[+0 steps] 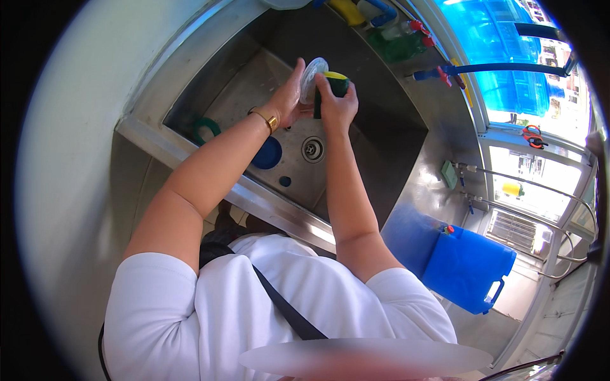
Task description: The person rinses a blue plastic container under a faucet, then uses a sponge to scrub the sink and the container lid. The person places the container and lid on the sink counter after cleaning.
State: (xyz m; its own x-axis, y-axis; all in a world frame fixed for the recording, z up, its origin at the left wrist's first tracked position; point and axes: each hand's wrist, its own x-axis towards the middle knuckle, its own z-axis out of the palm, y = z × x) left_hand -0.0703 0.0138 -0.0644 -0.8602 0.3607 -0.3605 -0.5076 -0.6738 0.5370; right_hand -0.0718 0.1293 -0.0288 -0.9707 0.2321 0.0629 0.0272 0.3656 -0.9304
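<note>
My left hand (287, 101) holds a clear round lid-like piece (311, 76) upright over the steel sink (145, 131). My right hand (337, 106) grips a yellow-and-green sponge (337, 82) against or right beside that clear piece, its fingers partly hidden behind the sponge. Below my hands a blue round lid (267, 152) lies in the basin near the drain (312, 148), with a small blue cap (285, 181) lower down. A green ring (204, 129) sits at the basin's left side.
Bottles (397, 41) line the back ledge. Large blue water jugs (489, 51) stand by the window, crossed by hoses and taps. A green sponge (448, 174) rests on the right ledge. A blue container (467, 267) stands right of me; a wall (57, 178) bounds the left.
</note>
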